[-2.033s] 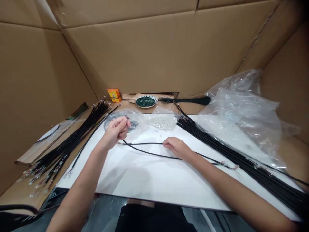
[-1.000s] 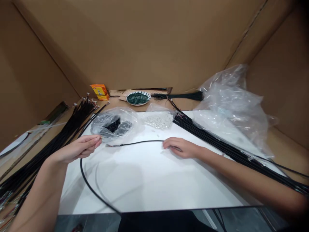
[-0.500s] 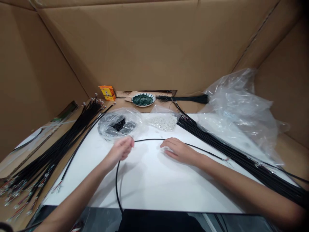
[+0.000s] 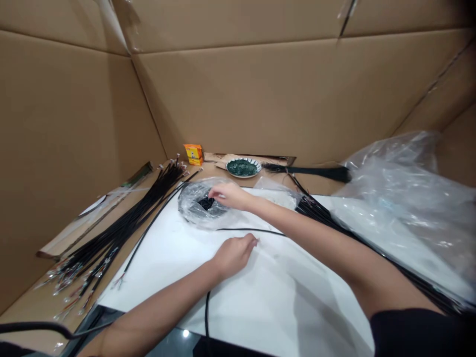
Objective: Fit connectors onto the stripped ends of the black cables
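My left hand (image 4: pixel 235 255) is closed in a pinch low over the white table top (image 4: pixel 167 267); a tiny pale bit shows at its fingertips, too small to name. Behind it a thin black cable (image 4: pixel 253 229) lies across the table and passes under my right forearm. More black cable hangs below my left forearm. Farther back, my right hand (image 4: pixel 231 195) is at a clear plastic bag (image 4: pixel 193 208), its fingers drawn together over small black pieces (image 4: pixel 206 202) in the bag's opening. What those fingers grip, if anything, is hidden.
Bundles of black cables with bared wire ends lie left (image 4: pixel 130 213) and right (image 4: pixel 320 213). At the back stand an orange box (image 4: pixel 194 154) and a plate (image 4: pixel 259 166) of dark green bits. Crumpled clear plastic (image 4: pixel 409 198) covers the right. Cardboard walls (image 4: pixel 260 99) enclose the table.
My right hand has moved forward and left to the plastic bag. The left hand has moved right and nearer me, away from the visible cable. The view has shifted.
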Demonstrator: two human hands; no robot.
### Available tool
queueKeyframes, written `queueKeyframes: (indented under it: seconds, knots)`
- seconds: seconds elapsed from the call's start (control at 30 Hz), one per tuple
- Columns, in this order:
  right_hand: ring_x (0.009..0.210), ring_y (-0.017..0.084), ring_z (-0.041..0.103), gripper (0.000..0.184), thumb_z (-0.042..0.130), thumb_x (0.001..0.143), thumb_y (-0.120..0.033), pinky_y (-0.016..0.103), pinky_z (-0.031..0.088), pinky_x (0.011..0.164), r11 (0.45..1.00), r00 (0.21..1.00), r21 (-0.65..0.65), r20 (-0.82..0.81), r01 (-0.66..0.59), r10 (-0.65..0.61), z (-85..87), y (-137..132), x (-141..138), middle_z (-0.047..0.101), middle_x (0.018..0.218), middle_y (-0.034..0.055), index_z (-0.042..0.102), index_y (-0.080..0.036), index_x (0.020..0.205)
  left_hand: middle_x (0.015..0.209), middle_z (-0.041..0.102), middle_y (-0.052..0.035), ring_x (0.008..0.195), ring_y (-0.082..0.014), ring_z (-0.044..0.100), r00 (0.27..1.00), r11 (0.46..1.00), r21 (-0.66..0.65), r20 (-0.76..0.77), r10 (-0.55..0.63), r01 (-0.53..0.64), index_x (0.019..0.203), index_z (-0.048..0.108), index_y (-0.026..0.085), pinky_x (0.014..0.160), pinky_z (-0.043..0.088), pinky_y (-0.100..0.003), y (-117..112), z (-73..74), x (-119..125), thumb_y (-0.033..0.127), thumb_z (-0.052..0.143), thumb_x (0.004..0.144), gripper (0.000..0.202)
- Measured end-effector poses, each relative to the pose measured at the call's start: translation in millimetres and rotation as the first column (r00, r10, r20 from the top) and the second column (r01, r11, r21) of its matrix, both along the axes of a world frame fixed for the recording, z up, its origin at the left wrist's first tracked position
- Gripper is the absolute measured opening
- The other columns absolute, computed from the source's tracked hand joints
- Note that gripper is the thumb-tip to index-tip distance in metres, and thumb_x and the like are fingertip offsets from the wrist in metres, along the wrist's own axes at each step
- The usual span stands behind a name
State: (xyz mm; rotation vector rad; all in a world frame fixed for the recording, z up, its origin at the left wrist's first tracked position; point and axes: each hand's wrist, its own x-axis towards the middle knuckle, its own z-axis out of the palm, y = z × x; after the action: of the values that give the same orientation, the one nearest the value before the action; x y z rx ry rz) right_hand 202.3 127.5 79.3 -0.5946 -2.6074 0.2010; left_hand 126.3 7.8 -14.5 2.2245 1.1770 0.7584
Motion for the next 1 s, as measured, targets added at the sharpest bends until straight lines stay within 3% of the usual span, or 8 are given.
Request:
queueKeyframes:
  seconds: [0.17,0.4,0.63,0.8,1.0]
  knots:
    - [0.086,0.016,0.06,0.014,0.061,0.085,-0.021,0.035,0.048,0.081,0.999,0.975,-0.047,0.219,-0.012,0.022,-21.7,32,-53,0.063,0.094,0.0046,0.062,-0.011,0.096,0.071,0.06,-0.003,0.065,-0.0166,0.057,1.0,1.0,-0.009,0.019,0.02,-0.02,0.102,0.048,0.02,0.064,0.04,-0.026,4,0.8,-6,0.036,0.027,0.095,0.028]
    - [0.082,0.015,0.06,0.021,0.06,0.087,-0.029,0.034,0.05,0.077,0.992,0.955,-0.112,0.297,0.052,-0.016,-37.5,47,-64,0.063,0.092,0.0045,0.06,-0.012,0.099,0.065,0.058,-0.001,0.061,-0.0143,0.055,0.997,0.997,-0.019,-0.019,-0.069,0.069,0.096,0.055,0.02,0.062,0.039,-0.024,8,1.1,-9,0.031,0.03,0.094,0.027]
    - [0.083,0.015,0.062,0.016,0.059,0.088,-0.026,0.036,0.049,0.081,0.979,0.987,-0.202,0.162,0.015,0.019,-34.5,48,-57,0.065,0.088,0.0034,0.063,-0.011,0.092,0.077,0.066,-0.004,0.07,-0.0138,0.058,0.993,0.993,0.007,-0.027,-0.114,0.114,0.102,0.062,0.019,0.067,0.041,-0.023,11,-2.0,-8,0.03,0.035,0.094,0.03]
    - [0.086,0.015,0.063,0.016,0.059,0.088,-0.026,0.036,0.048,0.085,0.957,0.999,-0.287,0.024,-0.03,0.039,-35.8,46,-48,0.068,0.092,0.0041,0.065,-0.012,0.091,0.075,0.065,-0.0038,0.068,-0.0131,0.057,0.99,0.991,0.016,-0.047,-0.134,0.135,0.099,0.065,0.017,0.066,0.04,-0.022,10,1.0,-8,0.032,0.036,0.094,0.033]
    - [0.088,0.016,0.062,0.013,0.06,0.086,-0.024,0.038,0.046,0.088,0.926,0.974,-0.376,-0.204,0.014,-0.098,-39.4,42,-48,0.067,0.09,0.0042,0.065,-0.012,0.088,0.07,0.061,-0.0015,0.065,-0.012,0.054,0.99,0.991,0.009,-0.056,-0.129,0.13,0.098,0.064,0.019,0.064,0.038,-0.021,8,5.6,-10,0.031,0.036,0.094,0.031]
